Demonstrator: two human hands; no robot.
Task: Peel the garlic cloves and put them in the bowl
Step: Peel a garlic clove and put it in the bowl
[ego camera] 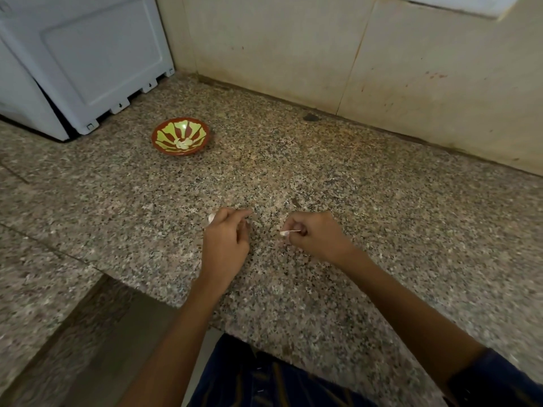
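Papery garlic skin (286, 232) between right-hand fingertips (298, 230)

Speckled granite counter (338, 177) with patterned bowl (202, 142) and white appliance (88, 63) on it.

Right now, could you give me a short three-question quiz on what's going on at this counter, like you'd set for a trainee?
1. True or false: the bowl already holds some peeled garlic cloves.
2. Which hand pinches a thin pale strip of garlic skin: A) left hand, B) right hand?
3. Fill in: the bowl stands on the granite counter, near a white ______.

Key: 1 true; 2 B; 3 appliance. The left hand's fingers hold a pale garlic clove, mostly hidden.
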